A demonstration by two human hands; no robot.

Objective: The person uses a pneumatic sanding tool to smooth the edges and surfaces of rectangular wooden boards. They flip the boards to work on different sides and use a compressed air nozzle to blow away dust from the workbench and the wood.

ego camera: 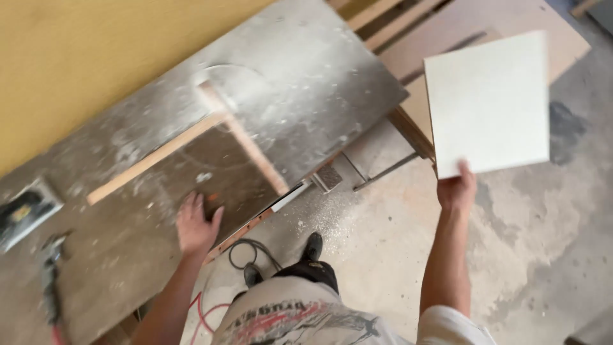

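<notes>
Open floor is left between the dusty bench and the raised white panel. Passage along the bench is blocked by a wooden strip, and to the right by stacked boards.

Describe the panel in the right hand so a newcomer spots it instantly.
Start at the dusty grey workbench, then look right, over the concrete floor. The right hand holds up a square white panel by its lower corner. It is the only clean white board; those beneath are brown.
</notes>
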